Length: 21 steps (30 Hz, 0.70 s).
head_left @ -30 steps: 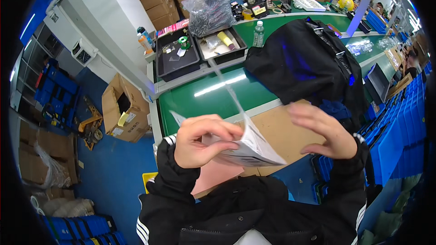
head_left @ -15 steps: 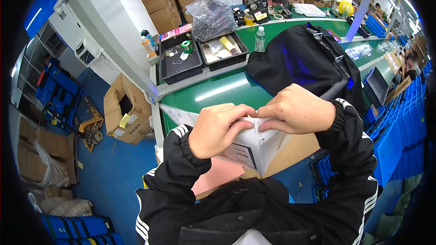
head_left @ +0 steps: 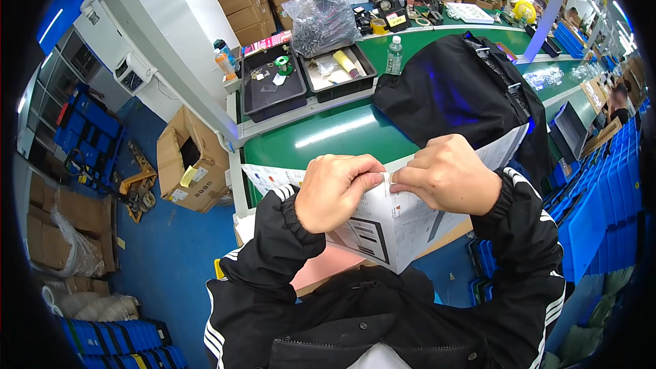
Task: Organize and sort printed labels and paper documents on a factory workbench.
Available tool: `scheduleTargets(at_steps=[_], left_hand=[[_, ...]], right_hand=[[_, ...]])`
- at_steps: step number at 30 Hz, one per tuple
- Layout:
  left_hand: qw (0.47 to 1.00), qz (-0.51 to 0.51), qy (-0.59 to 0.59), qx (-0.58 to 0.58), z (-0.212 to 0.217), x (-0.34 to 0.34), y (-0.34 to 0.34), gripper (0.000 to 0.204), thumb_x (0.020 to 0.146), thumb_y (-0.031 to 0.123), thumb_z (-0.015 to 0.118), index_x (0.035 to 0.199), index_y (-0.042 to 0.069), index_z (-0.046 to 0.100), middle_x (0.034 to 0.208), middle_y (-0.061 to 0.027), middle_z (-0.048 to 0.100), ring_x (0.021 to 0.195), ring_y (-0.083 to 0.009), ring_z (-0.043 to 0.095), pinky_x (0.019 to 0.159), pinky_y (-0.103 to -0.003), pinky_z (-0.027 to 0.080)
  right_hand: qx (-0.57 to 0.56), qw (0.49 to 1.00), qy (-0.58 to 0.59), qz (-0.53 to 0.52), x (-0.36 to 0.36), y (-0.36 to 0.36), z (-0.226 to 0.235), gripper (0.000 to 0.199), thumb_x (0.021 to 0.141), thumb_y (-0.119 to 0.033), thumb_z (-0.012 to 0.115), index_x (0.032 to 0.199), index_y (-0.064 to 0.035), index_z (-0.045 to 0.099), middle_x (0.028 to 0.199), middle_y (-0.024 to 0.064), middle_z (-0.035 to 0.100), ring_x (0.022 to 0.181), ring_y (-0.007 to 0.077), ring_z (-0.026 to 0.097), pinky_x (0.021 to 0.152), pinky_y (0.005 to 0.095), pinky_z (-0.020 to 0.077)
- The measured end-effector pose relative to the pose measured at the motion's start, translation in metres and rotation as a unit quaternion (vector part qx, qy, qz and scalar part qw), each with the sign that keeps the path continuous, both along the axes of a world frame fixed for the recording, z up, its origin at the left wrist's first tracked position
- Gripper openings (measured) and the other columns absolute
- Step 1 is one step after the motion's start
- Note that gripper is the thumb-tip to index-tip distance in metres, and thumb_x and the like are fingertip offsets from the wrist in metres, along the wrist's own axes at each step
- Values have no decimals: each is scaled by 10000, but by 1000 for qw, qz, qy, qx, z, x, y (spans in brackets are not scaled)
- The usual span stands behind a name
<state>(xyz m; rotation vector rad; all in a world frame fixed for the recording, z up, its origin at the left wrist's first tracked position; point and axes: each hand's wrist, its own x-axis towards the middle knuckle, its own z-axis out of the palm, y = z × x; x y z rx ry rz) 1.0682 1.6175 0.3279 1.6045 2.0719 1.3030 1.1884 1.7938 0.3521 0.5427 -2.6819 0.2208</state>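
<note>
A large printed paper sheet [head_left: 403,232], white with dark diagrams, hangs between my hands with a crease down its middle. My left hand [head_left: 336,190] pinches its top edge just left of the crease, thumb against fingers. Close beside it, my right hand [head_left: 447,176] pinches the same edge just right of the crease. The sheet's two sides spread outward past both hands. Under it, on the near edge of the bench, lies a pink sheet [head_left: 324,264], partly covered by the printed one.
Ahead is the green bench top [head_left: 328,135]. Black trays [head_left: 273,99] with small items, a clear bottle [head_left: 394,56] and a black bag [head_left: 465,89] stand on it. An open carton [head_left: 195,164] is on the floor to the left. Blue bins [head_left: 601,198] line the right.
The paper's right side has swung out and opened wide beyond my right hand. Both hands have shifted slightly, still pinching near the crease.
</note>
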Motion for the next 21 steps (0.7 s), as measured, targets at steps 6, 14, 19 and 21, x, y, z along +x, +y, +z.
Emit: scheduleTargets(at_steps=[6, 14, 19, 21], left_hand=[[999, 28, 8, -20, -4, -1, 2, 64, 758, 85, 608, 769, 24, 627, 624, -77, 620, 489, -258, 497, 509, -313, 383], [1000, 26, 13, 13, -8, -7, 6, 59, 753, 0, 610, 805, -15, 635, 579, -32, 558, 465, -139, 388, 471, -252, 324], [1000, 30, 2, 3, -7, -12, 8, 65, 756, 1, 607, 811, -17, 635, 587, -38, 562, 468, -143, 390, 475, -254, 326], [999, 37, 6, -5, -9, -14, 10, 66, 759, 3, 604, 813, -19, 635, 594, -43, 565, 472, -144, 393, 478, -255, 328]], right_hand=[[30, 996, -76, -27, 3, 15, 9, 128, 753, -192, 644, 699, -110, 561, 615, 13, 604, 544, 216, 569, 503, 291, 396], [116, 991, 52, -32, 9, -1, -2, 108, 730, -158, 610, 742, -126, 507, 665, -2, 564, 609, 159, 540, 561, 258, 399], [155, 984, 57, -71, 8, -3, -1, 125, 728, -145, 599, 744, -126, 476, 677, 0, 523, 626, 142, 515, 578, 255, 391], [160, 982, 42, -91, 8, -3, -2, 133, 732, -140, 598, 743, -122, 467, 678, 3, 501, 629, 139, 504, 578, 257, 385]])
